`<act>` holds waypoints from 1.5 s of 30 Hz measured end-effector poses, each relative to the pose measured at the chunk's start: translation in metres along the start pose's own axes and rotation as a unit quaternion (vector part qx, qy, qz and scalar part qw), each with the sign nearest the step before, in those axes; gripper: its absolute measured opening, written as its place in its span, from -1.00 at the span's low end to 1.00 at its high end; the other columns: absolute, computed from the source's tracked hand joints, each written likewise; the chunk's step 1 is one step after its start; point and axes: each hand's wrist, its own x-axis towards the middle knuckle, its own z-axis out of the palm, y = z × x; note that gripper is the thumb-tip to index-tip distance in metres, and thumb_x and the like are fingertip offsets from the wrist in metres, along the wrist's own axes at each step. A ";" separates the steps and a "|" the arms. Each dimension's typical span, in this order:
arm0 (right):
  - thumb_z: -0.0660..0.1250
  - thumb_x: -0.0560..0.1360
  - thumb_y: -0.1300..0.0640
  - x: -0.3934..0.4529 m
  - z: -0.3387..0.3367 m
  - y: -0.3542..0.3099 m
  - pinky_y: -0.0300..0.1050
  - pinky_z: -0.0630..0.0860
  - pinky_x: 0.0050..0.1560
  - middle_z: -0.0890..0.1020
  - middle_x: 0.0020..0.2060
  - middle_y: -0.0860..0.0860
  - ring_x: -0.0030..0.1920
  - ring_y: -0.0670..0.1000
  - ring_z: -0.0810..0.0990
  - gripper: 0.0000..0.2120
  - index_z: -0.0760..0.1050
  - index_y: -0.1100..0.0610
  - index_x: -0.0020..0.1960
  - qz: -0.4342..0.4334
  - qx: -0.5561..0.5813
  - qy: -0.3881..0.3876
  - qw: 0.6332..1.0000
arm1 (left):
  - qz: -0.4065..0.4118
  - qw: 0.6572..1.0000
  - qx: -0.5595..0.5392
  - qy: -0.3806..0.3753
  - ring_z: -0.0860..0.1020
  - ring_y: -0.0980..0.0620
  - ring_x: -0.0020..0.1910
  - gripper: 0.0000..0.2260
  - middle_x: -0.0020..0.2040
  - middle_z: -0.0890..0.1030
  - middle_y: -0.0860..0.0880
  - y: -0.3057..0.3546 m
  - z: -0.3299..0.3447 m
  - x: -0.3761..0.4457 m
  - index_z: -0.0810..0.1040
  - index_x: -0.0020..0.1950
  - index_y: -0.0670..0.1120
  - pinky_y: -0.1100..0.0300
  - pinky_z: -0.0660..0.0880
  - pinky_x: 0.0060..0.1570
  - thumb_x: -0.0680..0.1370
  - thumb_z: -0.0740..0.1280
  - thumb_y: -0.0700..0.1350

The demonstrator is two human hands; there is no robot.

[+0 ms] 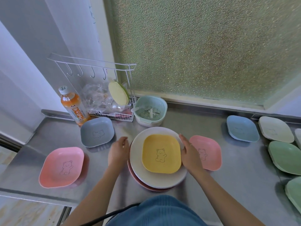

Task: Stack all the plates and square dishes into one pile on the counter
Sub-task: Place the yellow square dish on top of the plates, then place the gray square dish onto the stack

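A yellow square dish [161, 153] with a bear drawing lies on a white round plate [138, 165], which sits on a pink round plate [143, 185] on the steel counter [101, 180]. My left hand [118, 150] hovers with relaxed fingers just left of the white plate's rim. My right hand [189, 151] rests with straight fingers at the yellow dish's right edge. Loose square dishes lie around: pink [61, 167] at left, grey-blue [97, 131] behind it, pink [210, 152] right of my right hand, blue [242, 130], cream [275, 129] and green [285, 157] at far right.
An orange drink bottle [72, 106], a white wire rack [114, 93] with hooks and a hanging yellow-green pad, and a mint strainer bowl [150, 110] stand at the back. Another green dish [294, 191] lies at the right edge. The counter's front-left edge drops off.
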 end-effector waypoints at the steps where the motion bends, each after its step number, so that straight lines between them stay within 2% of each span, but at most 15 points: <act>1: 0.03 0.58 0.27 0.000 -0.002 0.000 -0.12 0.22 0.38 0.37 0.41 -0.01 0.39 0.06 0.35 -0.52 0.22 -0.01 0.46 0.003 0.008 -0.004 1.000 | -0.010 0.999 0.037 0.018 0.52 -0.16 0.16 -0.70 0.21 0.58 -0.17 -0.011 -0.005 0.002 0.51 0.28 -0.13 0.03 0.46 0.11 0.57 0.19 -0.16; 4: 0.02 0.58 0.27 0.000 -0.005 -0.001 -0.12 0.21 0.39 0.38 0.41 0.01 0.39 0.07 0.35 -0.53 0.23 0.00 0.46 0.007 0.024 -0.015 1.000 | -0.021 0.984 0.178 0.024 0.36 -0.22 0.28 -0.66 0.30 0.45 -0.16 -0.039 -0.017 0.005 0.43 0.34 -0.11 -0.08 0.38 0.20 0.56 0.21 -0.19; 8: 0.02 0.59 0.25 -0.001 -0.005 -0.004 -0.11 0.21 0.39 0.37 0.41 0.00 0.38 0.08 0.36 -0.54 0.23 0.00 0.46 0.013 0.026 -0.013 0.999 | 0.006 0.966 0.257 0.032 0.39 -0.24 0.22 -0.61 0.21 0.45 -0.21 -0.048 -0.026 0.012 0.41 0.36 -0.12 -0.08 0.34 0.15 0.52 0.23 -0.24; 11: 0.03 0.59 0.25 -0.003 -0.003 -0.005 -0.12 0.21 0.38 0.37 0.41 -0.01 0.39 0.06 0.35 -0.54 0.24 0.01 0.46 0.017 0.029 -0.008 0.999 | -0.027 0.967 0.252 0.018 0.47 -0.27 0.15 -0.68 0.15 0.50 -0.24 -0.045 -0.027 0.019 0.43 0.28 -0.15 -0.05 0.39 0.06 0.52 0.19 -0.25; 15: 0.04 0.58 0.25 -0.003 -0.001 -0.006 -0.11 0.21 0.39 0.36 0.42 -0.01 0.40 0.06 0.33 -0.54 0.25 0.02 0.45 0.020 0.029 0.000 0.999 | -0.099 0.982 0.161 0.004 0.53 -0.29 0.04 -0.77 0.06 0.57 -0.26 -0.040 -0.024 0.018 0.45 0.17 -0.16 0.07 0.35 -0.13 0.53 0.18 -0.22; 20: 0.05 0.58 0.24 -0.002 0.000 -0.005 -0.10 0.22 0.38 0.37 0.42 -0.02 0.40 0.06 0.34 -0.54 0.24 0.01 0.45 0.022 0.026 -0.002 0.999 | -0.088 0.986 0.138 0.043 0.43 -0.19 -0.22 -0.94 -0.14 0.56 -0.22 -0.044 -0.018 0.009 0.41 -0.10 -0.17 0.10 0.34 -0.23 0.51 0.17 -0.22; 25: 0.09 0.54 0.27 0.003 0.001 -0.004 0.12 0.27 0.39 0.42 0.38 0.02 0.39 0.08 0.34 -0.55 0.33 0.04 0.41 0.009 -0.028 0.051 0.998 | -0.002 0.987 0.097 0.126 0.46 -0.21 -0.31 -0.90 -0.24 0.55 -0.23 -0.029 -0.020 0.001 0.37 -0.08 -0.16 0.08 0.35 -0.34 0.59 0.14 -0.16; 29: 0.14 0.55 0.24 0.003 0.000 -0.031 0.08 0.34 0.34 0.52 0.29 0.02 0.32 0.04 0.43 -0.61 0.40 0.07 0.35 -0.070 0.016 0.130 0.989 | 0.105 0.977 0.075 0.168 0.51 -0.24 -0.37 -0.86 -0.34 0.58 -0.23 -0.002 -0.013 -0.015 0.47 -0.14 -0.18 0.12 0.33 -0.42 0.56 0.22 -0.15; 33: 0.06 0.60 -0.02 0.005 -0.005 -0.066 0.17 0.36 0.30 0.61 0.11 0.00 0.17 0.06 0.52 -0.61 0.33 0.01 0.40 -0.091 0.105 0.071 0.988 | 0.234 0.942 0.141 0.197 0.46 -0.14 -0.59 -0.81 -0.56 0.51 -0.07 0.027 -0.002 -0.038 0.49 -0.31 -0.13 0.28 0.22 -0.48 0.47 0.26 -0.08; 36: -0.02 0.62 -0.11 0.008 -0.009 -0.082 0.12 0.14 0.45 0.49 0.30 -0.06 0.34 -0.01 0.40 -0.57 0.27 -0.03 0.43 -0.064 0.178 0.005 0.982 | 0.325 0.900 0.180 0.227 0.40 -0.09 -0.64 -0.81 -0.63 0.42 -0.02 0.053 0.006 -0.058 0.52 -0.38 -0.10 0.34 0.15 -0.44 0.43 0.30 -0.11; 37: -0.01 0.61 -0.11 0.009 -0.011 -0.084 0.07 0.21 0.40 0.52 0.27 -0.08 0.29 -0.04 0.44 -0.60 0.34 -0.04 0.37 -0.067 0.187 0.007 0.980 | 0.354 0.890 0.182 0.224 0.39 -0.07 -0.65 -0.79 -0.63 0.41 -0.02 0.059 0.011 -0.065 0.53 -0.39 -0.09 0.34 0.18 -0.46 0.44 0.28 -0.11; 38: 0.02 0.60 -0.10 0.010 -0.012 -0.082 0.01 0.34 0.24 0.60 0.11 -0.09 0.13 -0.05 0.53 -0.66 0.43 -0.03 0.25 -0.066 0.196 0.013 0.978 | 0.381 0.880 0.183 0.218 0.39 -0.06 -0.64 -0.78 -0.62 0.41 -0.01 0.063 0.017 -0.070 0.53 -0.40 -0.09 0.33 0.23 -0.49 0.45 0.27 -0.11; 40: 0.12 0.57 0.01 0.013 -0.013 -0.076 -0.07 0.37 -0.14 0.55 -0.24 -0.09 -0.23 -0.06 0.49 -0.81 0.45 0.05 0.05 -0.028 0.189 0.041 0.981 | 0.419 0.864 0.195 0.199 0.39 -0.05 -0.65 -0.76 -0.62 0.42 0.00 0.067 0.029 -0.076 0.51 -0.41 -0.08 0.30 0.28 -0.53 0.46 0.26 -0.11; 42: 0.12 0.54 0.13 0.015 -0.013 -0.063 -0.07 0.33 -0.26 0.48 -0.32 -0.06 -0.31 -0.03 0.43 -0.82 0.45 0.10 0.05 0.000 0.129 0.052 0.990 | 0.432 0.859 0.214 0.174 0.39 -0.05 -0.64 -0.77 -0.60 0.45 0.01 0.066 0.039 -0.078 0.50 -0.41 -0.07 0.30 0.28 -0.53 0.46 0.28 -0.08; 45: 0.09 0.53 0.16 0.013 -0.010 -0.047 0.05 0.34 -0.24 0.40 -0.40 0.00 -0.30 0.10 0.41 -0.87 0.34 0.12 -0.17 0.011 0.042 0.040 0.998 | 0.423 0.875 0.188 0.142 0.40 -0.05 -0.62 -0.74 -0.58 0.47 0.02 0.061 0.045 -0.081 0.50 -0.42 -0.07 0.30 0.33 -0.53 0.45 0.29 -0.02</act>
